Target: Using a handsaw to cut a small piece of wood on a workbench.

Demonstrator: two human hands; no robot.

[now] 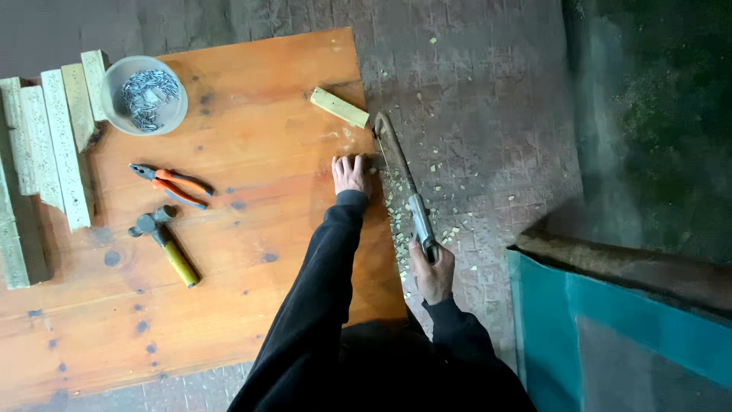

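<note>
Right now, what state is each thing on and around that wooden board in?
Left hand: flat on the board, fingers spread, at its right edge.
Right hand: closed around the saw handle.
Saw: held along the board's right edge, blade tip near the wood offcut.
Wood offcut: lying loose.
Pliers: lying untouched.
Hammer: lying flat.
Bowl: holding nails.
Board: lying flat.

Left hand (351, 174) flat, fingers spread; right hand (432, 272) fisted.
</note>
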